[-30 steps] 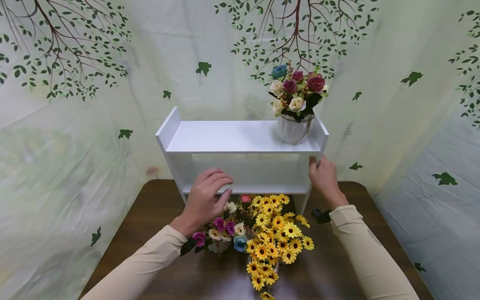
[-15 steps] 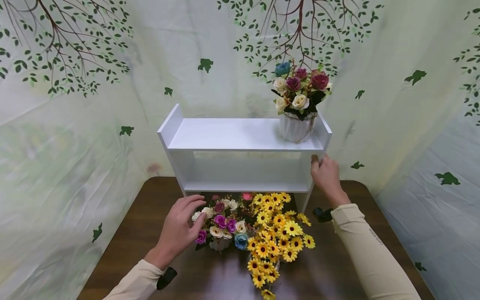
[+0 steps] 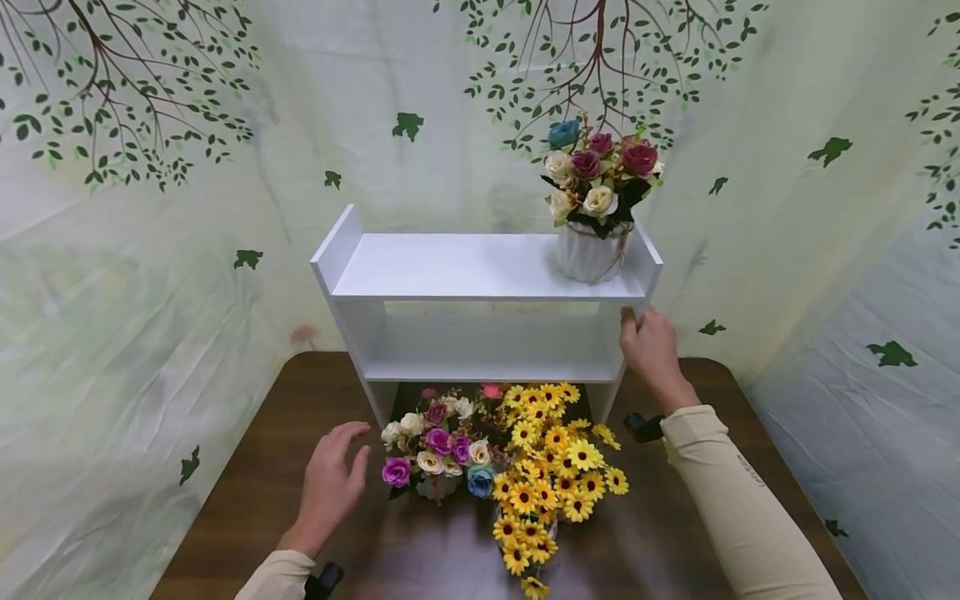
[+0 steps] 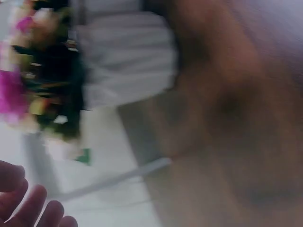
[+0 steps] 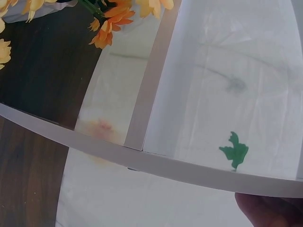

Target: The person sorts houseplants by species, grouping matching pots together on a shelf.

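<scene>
A white two-tier shelf (image 3: pixel 450 265) stands on the brown table. My right hand (image 3: pixel 652 354) grips the edge of its right side panel; in the right wrist view only part of that hand (image 5: pixel 270 210) shows at the panel. My left hand (image 3: pixel 330 479) hangs free with relaxed fingers, left of a pot of mixed artificial roses (image 3: pixel 438 450) and apart from it. The left wrist view is blurred, with fingertips (image 4: pixel 33 208) below that pot's pale side (image 4: pixel 130 59). Yellow daisy-like flowers (image 3: pixel 558 458) spread beside the roses, mostly hiding their container.
On the shelf's top board, at the right end, sits a white ribbed pot (image 3: pixel 590 252) with cream, dark pink and blue roses. Both flower groups on the table (image 3: pixel 247 500) stand before the shelf's lower opening. A leaf-printed cloth (image 3: pixel 465 167) hangs behind.
My left hand has moved away from the shelf front, down and to the left, past the roses. The right hand keeps its grip on the side panel.
</scene>
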Tool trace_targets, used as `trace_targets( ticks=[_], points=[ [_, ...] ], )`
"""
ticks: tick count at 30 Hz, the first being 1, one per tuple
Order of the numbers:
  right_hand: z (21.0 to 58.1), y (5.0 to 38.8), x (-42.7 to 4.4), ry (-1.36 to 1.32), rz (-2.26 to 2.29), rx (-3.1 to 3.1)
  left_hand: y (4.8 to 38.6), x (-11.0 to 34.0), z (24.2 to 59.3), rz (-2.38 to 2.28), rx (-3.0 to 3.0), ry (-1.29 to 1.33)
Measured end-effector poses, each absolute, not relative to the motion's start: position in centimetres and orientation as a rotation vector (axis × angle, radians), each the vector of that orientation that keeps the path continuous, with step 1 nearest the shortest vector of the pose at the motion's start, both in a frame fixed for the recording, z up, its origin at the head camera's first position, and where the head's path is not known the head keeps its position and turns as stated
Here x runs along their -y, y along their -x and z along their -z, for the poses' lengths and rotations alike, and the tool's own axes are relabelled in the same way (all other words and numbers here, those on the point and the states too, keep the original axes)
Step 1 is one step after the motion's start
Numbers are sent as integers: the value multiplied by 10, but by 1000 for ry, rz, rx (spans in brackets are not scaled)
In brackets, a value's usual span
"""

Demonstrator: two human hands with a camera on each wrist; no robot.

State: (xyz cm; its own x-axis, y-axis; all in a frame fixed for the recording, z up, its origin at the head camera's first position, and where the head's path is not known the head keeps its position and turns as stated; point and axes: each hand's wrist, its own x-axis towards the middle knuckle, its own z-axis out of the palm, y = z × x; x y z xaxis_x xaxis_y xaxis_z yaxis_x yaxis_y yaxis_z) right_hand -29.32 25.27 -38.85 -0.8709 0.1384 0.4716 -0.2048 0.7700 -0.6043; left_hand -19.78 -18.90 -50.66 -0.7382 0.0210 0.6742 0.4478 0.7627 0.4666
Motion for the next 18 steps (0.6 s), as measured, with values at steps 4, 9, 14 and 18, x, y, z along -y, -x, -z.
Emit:
trace_targets(
  ticks=[4,9,14,18],
  points=[
    [388,293,-254,-47,-912,2448,199,193,536,1062,2458,130],
    [390,293,-253,-63,-898,2444,191,190,569,1065,2670,55],
    [390,294,-252,-66,-883,2427,191,171,580,1042,2693,209],
    [386,295,-252,-65,-871,2426,199,158,584,1519,2646,150]
  ],
)
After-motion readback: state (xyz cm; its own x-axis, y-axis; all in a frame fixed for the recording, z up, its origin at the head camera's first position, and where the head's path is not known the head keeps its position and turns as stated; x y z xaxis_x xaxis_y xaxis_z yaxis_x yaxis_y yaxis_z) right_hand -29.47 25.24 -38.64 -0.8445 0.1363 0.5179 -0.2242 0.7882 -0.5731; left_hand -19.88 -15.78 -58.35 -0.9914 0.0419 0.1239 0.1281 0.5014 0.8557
